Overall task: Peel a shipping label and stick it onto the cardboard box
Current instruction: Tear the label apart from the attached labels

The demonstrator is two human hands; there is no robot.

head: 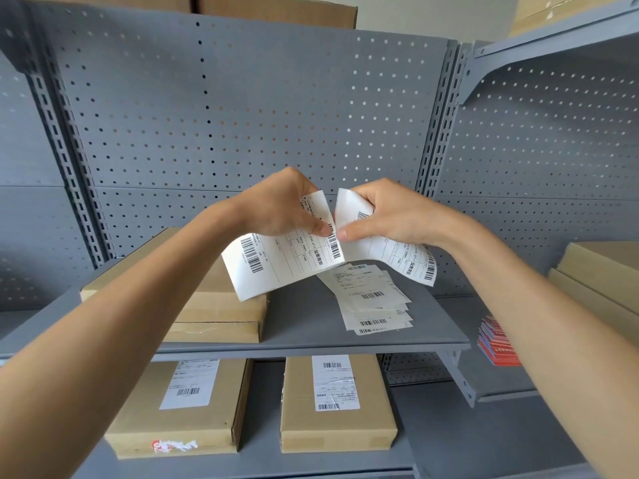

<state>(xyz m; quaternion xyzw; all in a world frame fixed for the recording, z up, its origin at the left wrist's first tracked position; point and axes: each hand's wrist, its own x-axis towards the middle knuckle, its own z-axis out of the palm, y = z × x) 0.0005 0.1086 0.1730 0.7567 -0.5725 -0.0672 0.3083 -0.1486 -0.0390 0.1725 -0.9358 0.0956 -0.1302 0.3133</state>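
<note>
My left hand [276,205] and right hand [387,216] each pinch a shipping label [283,264], perhaps joined sheets, above the cardboard box [214,305].

A grey metal shelf [304,326] is carrying a cardboard box [214,312] at nine o'clock and loose shipping labels [373,302] at three o'clock.

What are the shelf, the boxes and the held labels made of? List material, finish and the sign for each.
Shelf: looks like grey painted sheet metal, matte; punched back panel and slotted uprights suggest it.
Boxes: brown cardboard, dull; layered edges show on the left one.
Labels: thin white paper, probably adhesive-backed, smooth; they curl and bend in both hands.
</note>
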